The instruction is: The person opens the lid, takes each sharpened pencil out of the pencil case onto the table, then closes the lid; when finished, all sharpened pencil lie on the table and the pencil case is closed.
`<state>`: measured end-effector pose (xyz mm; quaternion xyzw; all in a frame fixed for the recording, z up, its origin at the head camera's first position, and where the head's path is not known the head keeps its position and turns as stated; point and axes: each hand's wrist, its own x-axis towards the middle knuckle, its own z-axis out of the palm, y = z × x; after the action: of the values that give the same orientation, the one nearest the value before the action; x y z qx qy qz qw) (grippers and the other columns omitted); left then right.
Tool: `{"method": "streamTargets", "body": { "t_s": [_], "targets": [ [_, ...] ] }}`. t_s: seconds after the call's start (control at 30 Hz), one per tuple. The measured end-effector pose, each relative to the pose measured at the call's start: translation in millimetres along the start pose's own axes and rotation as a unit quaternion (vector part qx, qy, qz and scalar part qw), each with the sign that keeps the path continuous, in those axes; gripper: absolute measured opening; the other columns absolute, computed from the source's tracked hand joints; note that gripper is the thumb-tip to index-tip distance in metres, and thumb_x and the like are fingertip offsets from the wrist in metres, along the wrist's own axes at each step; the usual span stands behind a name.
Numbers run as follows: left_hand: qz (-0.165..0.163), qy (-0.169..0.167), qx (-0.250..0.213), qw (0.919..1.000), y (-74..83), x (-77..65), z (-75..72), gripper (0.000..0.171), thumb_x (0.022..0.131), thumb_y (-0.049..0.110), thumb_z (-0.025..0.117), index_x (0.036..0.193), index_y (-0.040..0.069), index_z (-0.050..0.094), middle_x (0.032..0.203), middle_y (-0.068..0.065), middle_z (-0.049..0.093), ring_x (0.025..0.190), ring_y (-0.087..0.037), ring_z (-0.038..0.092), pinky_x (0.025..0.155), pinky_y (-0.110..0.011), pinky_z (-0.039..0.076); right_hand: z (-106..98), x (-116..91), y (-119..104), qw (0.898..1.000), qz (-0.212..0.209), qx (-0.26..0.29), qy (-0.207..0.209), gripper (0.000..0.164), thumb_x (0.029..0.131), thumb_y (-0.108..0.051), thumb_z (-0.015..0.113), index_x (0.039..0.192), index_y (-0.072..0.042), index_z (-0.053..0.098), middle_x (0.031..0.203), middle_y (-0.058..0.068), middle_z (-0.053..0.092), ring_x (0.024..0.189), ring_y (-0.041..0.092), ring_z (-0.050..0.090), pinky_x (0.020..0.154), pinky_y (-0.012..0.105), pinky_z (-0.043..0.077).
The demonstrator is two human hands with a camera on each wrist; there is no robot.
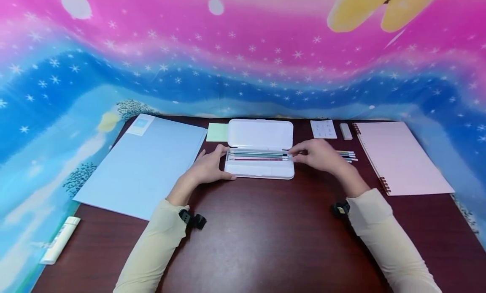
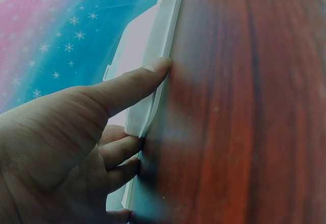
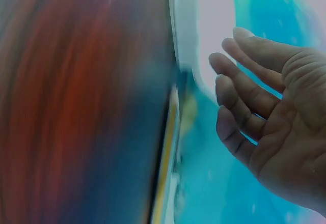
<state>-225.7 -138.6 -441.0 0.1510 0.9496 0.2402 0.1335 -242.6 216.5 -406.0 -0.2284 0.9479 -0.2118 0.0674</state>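
The white pencil case [image 1: 262,170] lies on the dark wood desk [image 1: 258,234], centred before the person, its lid [image 1: 260,134] laid back away from the body, so the tray faces the hands with nothing in their way. Inside, a few pencils [image 1: 258,156], green ones and a red one, lie lengthwise along the tray, side by side, probably because its long shape suits them that way. The left hand [image 1: 206,168] has its grip spread across the left end, thumb against the front edge and fingers round the end and back corner, pinching the case between them, seemingly to keep it from sliding. The right hand [image 1: 320,154] is at the opposite end, fingers loosely bent and thumb a little apart; the right wrist view shows nothing between them, though whether a fingertip touches the case cannot be told. Loose pencils [image 1: 347,155] lie on the desk just beyond that hand, within its easy reach. Farther out, a blue folder [image 1: 140,170] and green sticky notes [image 1: 217,132] lie to the left, a printed card [image 1: 323,129], an eraser [image 1: 346,131] and a pink spiral notebook [image 1: 406,158] to the right, an arrangement that seems to leave the middle for the case.
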Motion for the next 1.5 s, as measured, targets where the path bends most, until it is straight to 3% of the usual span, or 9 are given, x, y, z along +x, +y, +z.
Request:
{"method": "streamTargets", "body": {
  "t_s": [0.07, 0.2, 0.33, 0.5, 0.67, 0.83, 0.97, 1.2, 1.5],
  "targets": [
    [0.002, -0.001, 0.0, 1.0, 0.6, 0.9, 1.1, 0.095, 0.079, 0.052, 0.083, 0.15, 0.012, 0.034, 0.159, -0.01, 0.046, 0.147, -0.03, 0.044, 0.128, -0.058, 0.007, 7.9, 7.0, -10.8, 1.0, -0.01, -0.008, -0.026, 0.027, 0.094, -0.024, 0.073, 0.12, -0.019, 0.077, 0.12, 0.005, 0.076, 0.111, 0.024, 0.07, 0.097, 0.047, 0.054],
    [0.003, -0.001, -0.002, 1.0, 1.2, 2.5, 3.2, 0.095, 0.079, 0.052, 0.083, 0.15, 0.013, 0.034, 0.159, -0.009, 0.046, 0.147, -0.029, 0.043, 0.128, -0.057, 0.006, 22.3, 16.1, -23.7, 0.997, -0.025, -0.041, -0.054, 0.026, 0.094, -0.021, 0.073, 0.121, -0.019, 0.077, 0.121, 0.005, 0.075, 0.116, 0.024, 0.069, 0.101, 0.048, 0.054],
    [0.005, 0.001, 0.001, 1.0, 1.2, 2.7, 2.4, 0.095, 0.079, 0.053, 0.083, 0.15, 0.013, 0.034, 0.158, -0.009, 0.046, 0.147, -0.028, 0.044, 0.128, -0.056, 0.007, 29.4, 20.7, -28.9, 0.996, -0.028, -0.054, -0.063, 0.021, 0.096, -0.016, 0.07, 0.115, -0.02, 0.079, 0.117, 0.002, 0.076, 0.108, 0.021, 0.07, 0.096, 0.046, 0.055],
    [0.005, 0.001, 0.007, 1.0, 1.3, 2.8, 0.2, 0.095, 0.079, 0.052, 0.083, 0.149, 0.012, 0.034, 0.158, -0.009, 0.046, 0.146, -0.029, 0.044, 0.128, -0.057, 0.008, 31.0, 24.1, -28.3, 0.997, -0.02, -0.031, -0.066, 0.015, 0.096, -0.014, 0.07, 0.106, -0.022, 0.077, 0.104, -0.001, 0.076, 0.089, 0.017, 0.063, 0.084, 0.039, 0.052],
    [0.006, -0.002, 0.002, 1.0, 1.6, 2.8, 1.2, 0.095, 0.079, 0.052, 0.084, 0.15, 0.012, 0.034, 0.158, -0.009, 0.046, 0.147, -0.029, 0.044, 0.128, -0.057, 0.007, 29.3, 21.8, -20.2, 0.999, -0.022, 0.02, -0.034, 0.012, 0.093, -0.014, 0.073, 0.1, -0.023, 0.077, 0.085, -0.005, 0.07, 0.079, 0.015, 0.057, 0.077, 0.034, 0.047],
    [0.007, -0.001, 0.0, 1.0, 1.8, 3.1, 1.9, 0.095, 0.079, 0.052, 0.083, 0.15, 0.013, 0.034, 0.158, -0.009, 0.046, 0.147, -0.028, 0.044, 0.128, -0.056, 0.007, 16.0, 13.1, -9.3, 0.998, -0.017, 0.051, 0.031, 0.015, 0.092, -0.014, 0.075, 0.104, -0.021, 0.08, 0.098, -0.002, 0.077, 0.085, 0.017, 0.065, 0.079, 0.039, 0.053],
    [0.005, -0.001, 0.0, 1.0, 1.7, 2.8, 1.3, 0.095, 0.079, 0.052, 0.083, 0.15, 0.012, 0.034, 0.158, -0.009, 0.046, 0.146, -0.028, 0.044, 0.128, -0.056, 0.007, 2.8, 2.4, 3.7, 0.996, -0.012, 0.049, 0.069, 0.013, 0.092, -0.017, 0.075, 0.103, -0.021, 0.082, 0.105, 0.002, 0.079, 0.095, 0.02, 0.069, 0.083, 0.041, 0.053],
    [0.002, -0.001, 0.003, 1.0, -0.4, 1.7, 0.3, 0.094, 0.079, 0.053, 0.083, 0.149, 0.012, 0.034, 0.159, -0.008, 0.046, 0.147, -0.028, 0.043, 0.128, -0.057, 0.007, -17.4, -21.4, 31.3, 0.994, 0.004, 0.043, 0.099, 0.011, 0.093, -0.019, 0.075, 0.101, -0.022, 0.083, 0.099, 0.004, 0.078, 0.092, 0.023, 0.067, 0.079, 0.039, 0.05],
    [0.004, -0.001, 0.0, 1.0, -1.4, 1.1, -0.2, 0.094, 0.08, 0.052, 0.083, 0.149, 0.011, 0.034, 0.159, -0.009, 0.046, 0.147, -0.029, 0.043, 0.128, -0.058, 0.007, -31.6, -55.0, 71.6, 0.991, 0.033, 0.018, 0.125, 0.011, 0.092, -0.017, 0.075, 0.099, -0.02, 0.083, 0.098, 0.006, 0.08, 0.084, 0.013, 0.065, 0.068, 0.022, 0.047]
  ]
}}
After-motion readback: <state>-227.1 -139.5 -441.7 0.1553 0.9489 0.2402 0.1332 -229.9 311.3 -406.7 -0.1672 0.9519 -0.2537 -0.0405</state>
